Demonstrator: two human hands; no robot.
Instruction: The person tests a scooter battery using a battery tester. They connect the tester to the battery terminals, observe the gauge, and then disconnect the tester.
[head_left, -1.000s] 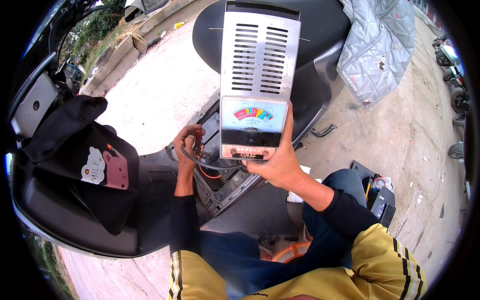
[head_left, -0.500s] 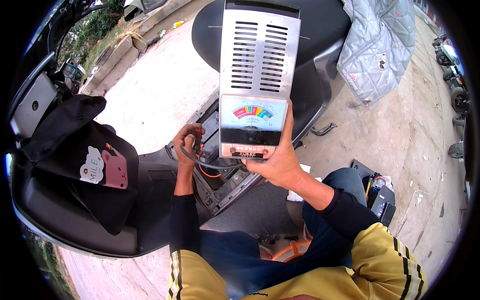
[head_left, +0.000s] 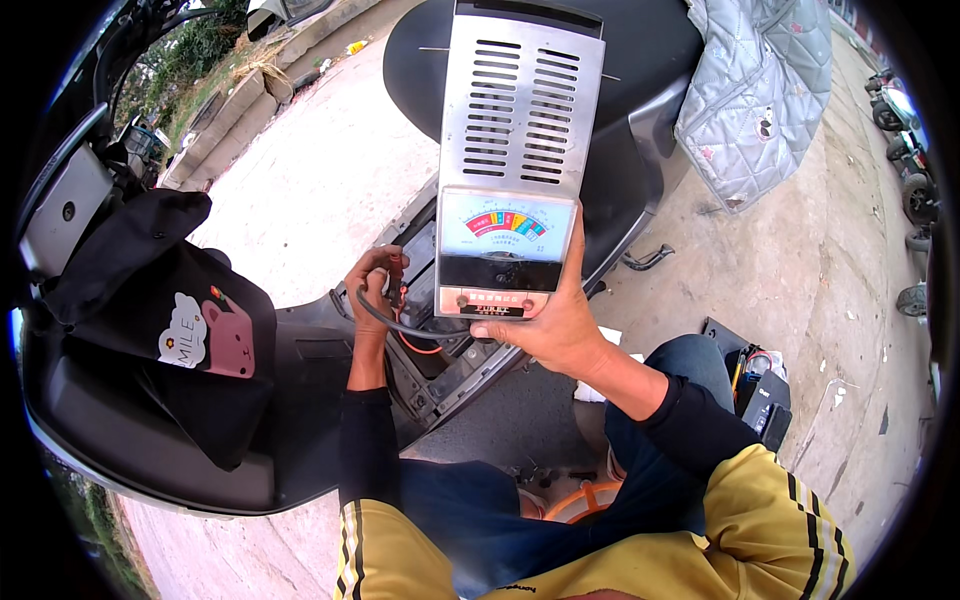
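A silver meter with a vented metal case [head_left: 521, 110] and a coloured dial fills the upper middle, held upright in my right hand [head_left: 550, 320], whose fingers wrap round its lower end. My left hand [head_left: 373, 288] is closed on a red clamp [head_left: 398, 262] inside the scooter's opened compartment [head_left: 420, 385], left of the meter. A thick black cable [head_left: 420, 330] runs between that hand and the meter's bottom. A thin red wire [head_left: 420, 350] curves below it among the compartment's parts; where the clamp's jaws sit I cannot make out.
The black scooter seat [head_left: 410, 70] is behind the meter, with a quilted silver cover [head_left: 750, 130] at right. A black bag [head_left: 160, 330] hangs at left. A case of tools [head_left: 760, 410] lies by my right knee. Parked scooters [head_left: 910, 200] line the far right; a curb [head_left: 230, 130] runs upper left.
My right thumb reaches slightly farther left along the meter's bottom, and the meter has shifted very slightly. My left hand stays in the same place on the clamp.
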